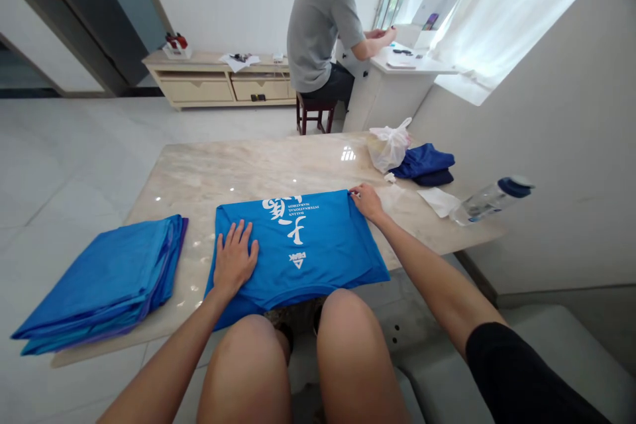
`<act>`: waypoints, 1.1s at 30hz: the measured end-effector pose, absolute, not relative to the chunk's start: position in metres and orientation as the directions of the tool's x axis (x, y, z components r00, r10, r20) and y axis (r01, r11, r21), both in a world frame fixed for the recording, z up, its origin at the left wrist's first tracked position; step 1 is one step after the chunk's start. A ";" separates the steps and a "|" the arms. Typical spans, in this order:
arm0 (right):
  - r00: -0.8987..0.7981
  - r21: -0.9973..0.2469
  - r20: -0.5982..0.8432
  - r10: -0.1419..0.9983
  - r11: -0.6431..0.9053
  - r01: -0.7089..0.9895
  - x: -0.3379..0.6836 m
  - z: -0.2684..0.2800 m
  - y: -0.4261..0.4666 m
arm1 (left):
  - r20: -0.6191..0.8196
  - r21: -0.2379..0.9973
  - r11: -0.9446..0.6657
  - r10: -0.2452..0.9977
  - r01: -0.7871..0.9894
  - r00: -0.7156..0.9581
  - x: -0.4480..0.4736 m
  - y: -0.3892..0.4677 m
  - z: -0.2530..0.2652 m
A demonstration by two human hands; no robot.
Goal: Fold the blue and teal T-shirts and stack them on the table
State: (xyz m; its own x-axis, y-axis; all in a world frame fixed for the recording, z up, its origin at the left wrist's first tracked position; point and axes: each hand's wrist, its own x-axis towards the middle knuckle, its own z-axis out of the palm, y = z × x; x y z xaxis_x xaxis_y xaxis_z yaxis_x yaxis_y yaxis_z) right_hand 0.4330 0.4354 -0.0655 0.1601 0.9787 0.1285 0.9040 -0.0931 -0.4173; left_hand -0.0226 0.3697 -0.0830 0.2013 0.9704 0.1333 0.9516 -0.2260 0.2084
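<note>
A blue T-shirt (328, 238) with white lettering lies on the marble-look table (218, 169), its neckline toward me and hanging at the near edge. Its far edge is a straight line that cuts across the lettering. My left hand (236, 257) rests flat on the shirt's left part, fingers spread. At the far right corner, the fingertips of my right hand (366, 202) pinch the cloth. Left of the shirt is a stack of folded shirts (104, 271) in blues and purple, its near corner reaching past the table edge.
At the table's far right are a white plastic bag (390, 146), dark blue cloth (427, 162), a paper sheet (438, 201) and a clear bottle (487, 202). Beyond the table, a person (322, 23) in grey sits on a stool at a white desk (412, 66). A low cabinet (199, 89) stands behind.
</note>
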 end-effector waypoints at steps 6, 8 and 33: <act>0.109 -0.275 0.093 0.990 -0.080 0.958 0.427 -0.066 0.455 | 0.131 0.198 -0.222 0.971 0.955 0.199 -0.020 0.369 -0.080; 0.126 -0.271 0.091 0.988 -0.097 0.958 0.427 -0.068 0.457 | 0.134 0.200 -0.225 0.970 0.953 0.201 -0.020 0.368 -0.079; 0.569 -0.328 -0.028 0.822 -0.546 0.771 0.398 -0.072 0.455 | 0.134 0.186 -0.201 0.975 0.962 0.178 -0.018 0.364 -0.075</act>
State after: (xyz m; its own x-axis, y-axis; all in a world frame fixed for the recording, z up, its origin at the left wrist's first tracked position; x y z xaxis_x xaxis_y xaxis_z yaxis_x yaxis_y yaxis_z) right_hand 0.3984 0.4549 -0.0719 0.5694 0.8216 -0.0285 0.7710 -0.5457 -0.3281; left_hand -0.0179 0.3639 -0.0750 0.1777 0.9749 0.1339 0.9619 -0.2009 0.1855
